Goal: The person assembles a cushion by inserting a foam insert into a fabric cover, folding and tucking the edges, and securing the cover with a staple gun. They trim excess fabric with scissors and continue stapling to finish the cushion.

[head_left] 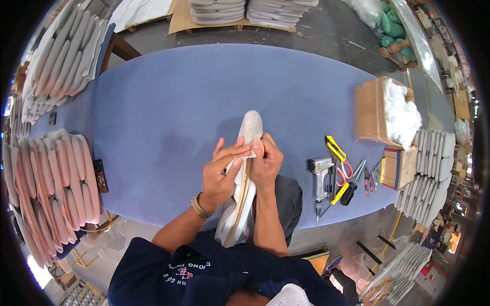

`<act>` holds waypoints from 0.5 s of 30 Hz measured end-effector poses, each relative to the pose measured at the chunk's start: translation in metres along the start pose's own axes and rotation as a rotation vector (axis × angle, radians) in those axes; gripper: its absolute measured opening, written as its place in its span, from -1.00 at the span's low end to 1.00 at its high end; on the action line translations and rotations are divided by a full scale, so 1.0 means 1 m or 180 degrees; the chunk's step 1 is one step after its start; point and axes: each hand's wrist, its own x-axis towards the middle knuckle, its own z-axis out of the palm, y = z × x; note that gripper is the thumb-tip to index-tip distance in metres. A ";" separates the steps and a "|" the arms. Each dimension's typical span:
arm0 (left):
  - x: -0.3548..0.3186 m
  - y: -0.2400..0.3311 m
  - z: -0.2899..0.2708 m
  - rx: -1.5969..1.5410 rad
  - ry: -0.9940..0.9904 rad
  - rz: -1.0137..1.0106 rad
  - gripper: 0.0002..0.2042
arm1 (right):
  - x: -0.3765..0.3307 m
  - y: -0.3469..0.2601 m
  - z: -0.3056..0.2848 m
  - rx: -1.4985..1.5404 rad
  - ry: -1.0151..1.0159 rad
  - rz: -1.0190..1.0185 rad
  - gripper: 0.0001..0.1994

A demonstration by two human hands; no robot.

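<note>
A long, narrow padded piece (251,125) with a rounded end in light grey fabric points away from me over the table. Its near part, white with a brown wood-like strip (240,209) along it, runs back to my body. My left hand (218,176) pinches the loose edge of the fabric cover between thumb and fingers, its index finger lying across the piece. Closed on the other side of the same cover, my right hand (266,162) grips the fabric with its thumb on top. A wristwatch is on my left wrist.
On the blue table (168,92), to the right, lie an air stapler (320,178), yellow cutters (335,148), scissors (343,173) and pliers (367,178). A cardboard box (372,109) of white stuffing stands behind them. Stacked grey padded pieces (56,173) are at the left.
</note>
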 end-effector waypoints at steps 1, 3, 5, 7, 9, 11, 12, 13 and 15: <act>0.007 -0.003 -0.006 -0.0032 -0.0252 0.0074 -0.69 | 0.001 0.002 -0.005 0.0042 0.0038 0.0036 -0.63; 0.026 -0.011 -0.008 -0.0510 -0.0357 0.0074 -0.66 | 0.004 0.006 -0.014 0.0172 0.0067 0.0100 -0.63; 0.053 -0.022 -0.001 -0.1434 -0.0116 -0.0132 -0.63 | 0.004 0.009 -0.020 0.0314 0.0086 0.0198 -0.62; 0.087 -0.027 0.012 -0.1086 -0.0383 0.0060 -0.62 | 0.002 0.008 -0.025 0.0340 0.0081 0.0287 -0.61; 0.102 -0.033 0.027 -0.0865 -0.0632 0.0108 -0.61 | 0.002 0.011 -0.029 0.0343 0.0100 0.0348 -0.60; 0.107 -0.045 0.041 -0.0776 -0.0926 -0.0012 -0.63 | 0.002 0.014 -0.036 0.0438 0.0174 0.0436 -0.60; 0.107 -0.049 0.045 -0.0746 -0.0911 0.0033 -0.64 | 0.002 0.016 -0.038 0.0493 0.0237 0.0494 -0.60; 0.107 -0.052 0.049 -0.0714 -0.0900 0.0078 -0.65 | 0.004 0.016 -0.041 0.0447 0.0220 0.0469 -0.60; 0.102 -0.053 0.051 -0.0679 -0.0849 0.0006 -0.67 | 0.003 0.017 -0.044 0.0386 0.0201 0.0475 -0.61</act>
